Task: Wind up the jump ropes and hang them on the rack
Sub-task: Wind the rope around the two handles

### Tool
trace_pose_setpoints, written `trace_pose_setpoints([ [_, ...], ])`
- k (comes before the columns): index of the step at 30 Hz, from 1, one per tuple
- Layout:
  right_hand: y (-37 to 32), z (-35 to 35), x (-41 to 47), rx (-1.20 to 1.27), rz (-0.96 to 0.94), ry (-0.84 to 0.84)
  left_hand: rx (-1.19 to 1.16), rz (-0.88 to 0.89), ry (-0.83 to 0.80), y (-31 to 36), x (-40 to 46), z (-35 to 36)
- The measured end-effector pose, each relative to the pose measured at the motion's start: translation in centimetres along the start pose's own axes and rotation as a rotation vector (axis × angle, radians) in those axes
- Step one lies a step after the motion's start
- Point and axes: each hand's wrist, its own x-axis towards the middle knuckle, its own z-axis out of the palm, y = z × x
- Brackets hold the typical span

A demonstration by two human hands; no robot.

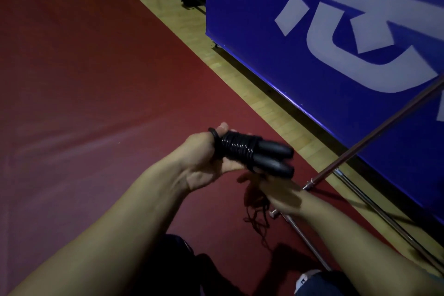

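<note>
Observed from my remote station. Beyond the fingers, up and to the right, stands a blue banner panel [312, 38]. A metal rack frame [360, 151] slants down in front of it, with its base bars on the red floor [84, 67] just right of the right hand.

The left hand [204, 154] has its fingers curled round the near end of the jump rope bundle [242, 150]; the thumb tip shows above a loop of cord. The two black handles [274, 158] lie side by side, cord wound tightly round them, and their free ends project past the fingers.

The bundle's long axis runs from the left palm toward the right and slightly down; the handle ends point at the rack frame.

The right hand [278, 193] sits directly under the bundle. It is blurred; I cannot tell whether its fingers grip anything. Loose dark cord [257, 214] hangs below it toward the floor.

Judgement: winding is nearly complete and the tail is not yet secured. The next move calls for tucking the tail, then lifting the bundle onto the rack.
</note>
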Motion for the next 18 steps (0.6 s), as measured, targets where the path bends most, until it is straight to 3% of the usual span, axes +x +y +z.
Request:
trace_pose_setpoints([
  [2,0.4,-1.9,0.7,-0.166,-0.06,0.139,0.293,-0.033,-0.062,-0.2,-0.2,-0.7],
  [4,-0.1,-3.3,0.5,-0.254,-0.124,0.316,0.5,-0.013,-0.014,-0.4,0.0,-1.2],
  [6,-0.6,-4.2,0.0,-0.329,-0.228,0.438,0.573,0.011,0.024,-0.4,0.6,-1.3],
  [9,-0.8,-4.8,-0.5,-0.54,-0.355,0.494,0.707,0.067,0.112,-1.0,1.7,-1.2],
  [13,-2.3,-4.1,-1.5,-0.729,-0.448,0.54,0.626,0.192,0.333,-1.9,3.6,-1.3],
  [16,-3.3,-1.6,-2.4,-0.768,-0.579,0.578,0.404,0.267,0.455,-2.2,4.4,-1.1],
  [18,-3.2,-0.1,-2.6,-0.722,-0.561,0.584,0.231,0.275,0.489,-2.4,4.3,-1.0],
])
